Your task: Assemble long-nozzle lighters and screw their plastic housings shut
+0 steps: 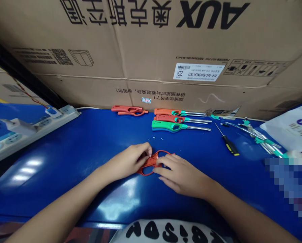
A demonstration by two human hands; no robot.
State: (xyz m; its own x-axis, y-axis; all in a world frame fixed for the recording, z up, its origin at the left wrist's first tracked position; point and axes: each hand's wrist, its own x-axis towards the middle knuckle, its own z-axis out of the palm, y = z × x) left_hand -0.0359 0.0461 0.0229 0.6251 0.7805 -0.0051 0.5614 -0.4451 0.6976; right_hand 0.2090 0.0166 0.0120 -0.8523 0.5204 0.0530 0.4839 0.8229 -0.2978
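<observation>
Both my hands meet over an orange-red plastic lighter shell (154, 162) lying on the blue table (85, 152). My left hand (130, 160) pinches its upper left edge with closed fingertips. My right hand (180, 173) rests on its right side, fingers pressed onto the shell. Much of the shell is covered by my fingers.
Behind lie an orange shell (127, 110), three assembled long-nozzle lighters (178, 120), a yellow-and-black screwdriver (228, 143), several metal tubes with teal tips (259, 136) and a white bag (292, 126). A power strip (27, 130) sits left. Cardboard boxes (151, 50) wall the back.
</observation>
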